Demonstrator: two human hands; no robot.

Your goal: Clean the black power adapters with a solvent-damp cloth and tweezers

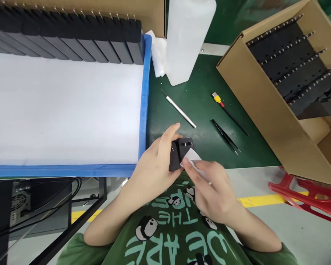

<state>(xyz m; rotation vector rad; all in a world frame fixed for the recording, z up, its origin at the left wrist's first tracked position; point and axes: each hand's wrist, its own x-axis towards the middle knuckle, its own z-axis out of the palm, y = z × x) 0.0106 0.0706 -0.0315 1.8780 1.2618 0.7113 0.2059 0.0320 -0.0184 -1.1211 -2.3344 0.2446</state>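
Green bench, frame centre: left hand (154, 167) grips a black adapter (179, 151), right hand (212, 191) pinches a white wipe (194, 159) against it; upper-left blue tray (143, 110) holds one row only

A green bench top (198, 106) carried a white plastic bottle (186, 36). Left of the bottle sat a blue tray (143, 110); right of it, a cardboard box (264, 103); below it, a metal pick (179, 109), black tweezers (225, 136) and a yellow-tipped probe (228, 112).

Head view, steeply downward, close over bench (198, 106)
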